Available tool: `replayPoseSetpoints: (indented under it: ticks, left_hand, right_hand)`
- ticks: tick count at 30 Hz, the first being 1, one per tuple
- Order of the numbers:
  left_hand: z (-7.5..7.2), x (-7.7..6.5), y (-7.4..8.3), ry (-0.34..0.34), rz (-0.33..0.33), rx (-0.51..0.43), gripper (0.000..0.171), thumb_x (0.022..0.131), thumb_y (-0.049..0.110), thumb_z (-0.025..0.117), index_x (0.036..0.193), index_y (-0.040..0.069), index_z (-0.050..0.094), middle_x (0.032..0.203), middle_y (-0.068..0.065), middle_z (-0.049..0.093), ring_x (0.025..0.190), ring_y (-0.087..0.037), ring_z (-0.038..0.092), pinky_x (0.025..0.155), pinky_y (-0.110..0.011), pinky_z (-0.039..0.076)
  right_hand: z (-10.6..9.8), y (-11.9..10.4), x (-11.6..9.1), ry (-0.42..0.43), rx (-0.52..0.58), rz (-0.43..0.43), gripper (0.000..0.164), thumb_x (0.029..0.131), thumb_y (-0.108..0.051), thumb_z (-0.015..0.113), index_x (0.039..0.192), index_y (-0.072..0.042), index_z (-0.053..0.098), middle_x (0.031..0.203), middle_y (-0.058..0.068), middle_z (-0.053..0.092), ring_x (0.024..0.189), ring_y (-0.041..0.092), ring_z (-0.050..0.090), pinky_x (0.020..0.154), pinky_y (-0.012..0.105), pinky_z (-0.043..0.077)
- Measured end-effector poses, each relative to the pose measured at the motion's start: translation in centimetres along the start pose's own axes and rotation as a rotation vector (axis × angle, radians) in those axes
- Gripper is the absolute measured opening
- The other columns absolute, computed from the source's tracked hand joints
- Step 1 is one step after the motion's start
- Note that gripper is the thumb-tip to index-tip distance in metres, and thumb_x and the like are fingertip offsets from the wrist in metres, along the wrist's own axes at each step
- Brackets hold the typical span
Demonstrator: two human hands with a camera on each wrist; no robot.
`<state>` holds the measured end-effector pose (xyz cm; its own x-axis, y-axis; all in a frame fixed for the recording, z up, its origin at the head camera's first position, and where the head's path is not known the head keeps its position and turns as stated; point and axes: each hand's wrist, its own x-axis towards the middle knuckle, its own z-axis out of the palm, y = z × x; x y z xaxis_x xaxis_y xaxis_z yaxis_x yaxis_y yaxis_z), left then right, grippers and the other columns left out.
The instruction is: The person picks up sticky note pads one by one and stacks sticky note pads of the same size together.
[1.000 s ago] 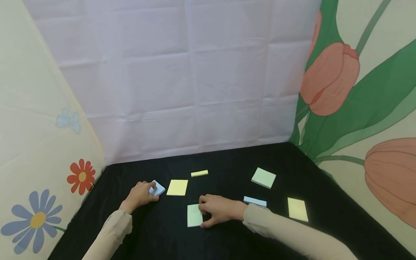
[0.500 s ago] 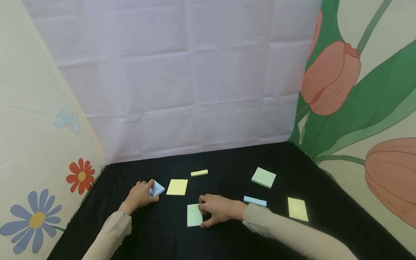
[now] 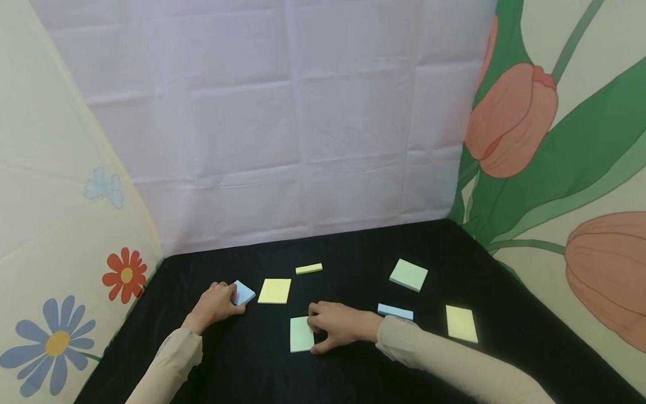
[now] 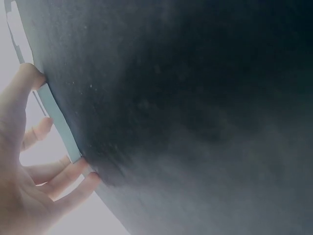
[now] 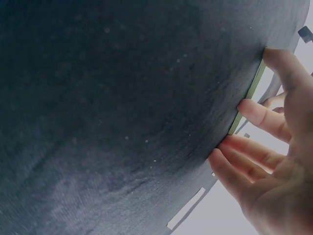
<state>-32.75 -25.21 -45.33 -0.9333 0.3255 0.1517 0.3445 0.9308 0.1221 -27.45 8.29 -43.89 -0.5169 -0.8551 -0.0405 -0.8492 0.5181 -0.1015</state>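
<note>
At the left of the black table, my left hand [image 3: 214,306] holds a light blue sticky note pad [image 3: 244,293] lying flat. In the left wrist view, the thumb sits at one end of that pad's edge [image 4: 59,122] and fingertips at the other. Nearer the front, my right hand [image 3: 340,324] holds a pale green sticky note pad [image 3: 301,335] by its right side. In the right wrist view, thumb and fingers are spread along its thin green edge [image 5: 248,95]. The fingers partly cover both pads.
A yellow pad [image 3: 275,291] lies between the hands, with a narrow yellow pad [image 3: 309,269] behind it. Further right are a green pad [image 3: 409,275], a narrow blue pad [image 3: 396,311] by the right wrist, and another yellow pad [image 3: 461,324]. Cloth walls surround the black table [image 3: 353,252].
A finger of the left hand has drawn back slightly, baring more of the blue pad's top. The right hand and the pads have stayed put.
</note>
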Motion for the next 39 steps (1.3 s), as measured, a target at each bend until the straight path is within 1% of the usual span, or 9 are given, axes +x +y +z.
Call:
replayPoseSetpoints:
  ticks: [8,15,21,26,31,39]
  left_hand:
    - [-0.08,-0.04,-0.36,-0.003,-0.005,-0.008,0.033,0.082,0.034,0.076,0.078,0.013,0.05,0.076,-0.004,0.051,0.072,-0.021,0.046,0.066,-0.038,0.041]
    - [0.15,-0.19,-0.9,0.03,0.012,0.014,0.036,0.081,0.037,0.074,0.081,0.012,0.048,0.078,-0.006,0.051,0.073,-0.022,0.046,0.064,-0.038,0.04]
    - [-0.15,-0.41,-0.9,0.044,0.013,0.003,0.036,0.082,0.037,0.072,0.082,0.013,0.046,0.079,-0.006,0.051,0.074,-0.023,0.045,0.064,-0.038,0.038]
    - [-0.51,-0.53,-0.76,0.079,0.04,0.002,0.035,0.082,0.035,0.072,0.081,0.013,0.045,0.08,-0.006,0.05,0.075,-0.023,0.045,0.064,-0.038,0.038]
    - [-0.77,-0.6,-0.57,0.086,0.053,-0.001,0.034,0.082,0.035,0.072,0.081,0.013,0.046,0.083,-0.007,0.052,0.076,-0.023,0.045,0.065,-0.037,0.039]
    - [-0.73,-0.62,-0.3,0.136,0.107,-0.025,0.034,0.081,0.036,0.072,0.078,0.015,0.045,0.087,-0.009,0.054,0.078,-0.023,0.045,0.066,-0.037,0.038]
  right_hand:
    - [0.17,0.02,-0.03,0.013,-0.023,-0.008,0.034,0.088,-0.053,0.069,0.081,-0.024,0.053,0.1,-0.008,0.049,0.078,0.004,0.042,0.068,0.019,0.039]
    - [0.16,-0.07,-0.01,0.018,-0.028,-0.009,0.034,0.088,-0.053,0.069,0.081,-0.024,0.053,0.1,-0.008,0.048,0.077,0.004,0.041,0.067,0.018,0.038]
    - [-0.01,-0.18,-0.07,0.014,-0.013,-0.006,0.034,0.088,-0.052,0.07,0.081,-0.023,0.053,0.1,-0.008,0.048,0.077,0.004,0.041,0.067,0.018,0.038]
    - [-0.1,-0.16,-0.07,0.006,-0.004,-0.001,0.033,0.088,-0.051,0.07,0.081,-0.023,0.054,0.101,-0.008,0.048,0.078,0.004,0.042,0.067,0.019,0.039]
    - [0.11,-0.01,-0.04,-0.007,-0.001,-0.005,0.033,0.088,-0.052,0.069,0.082,-0.024,0.054,0.101,-0.008,0.048,0.078,0.004,0.042,0.067,0.018,0.038]
    - [0.17,0.03,-0.13,0.009,-0.008,-0.017,0.033,0.088,-0.052,0.069,0.082,-0.023,0.054,0.102,-0.008,0.048,0.078,0.003,0.042,0.067,0.018,0.039]
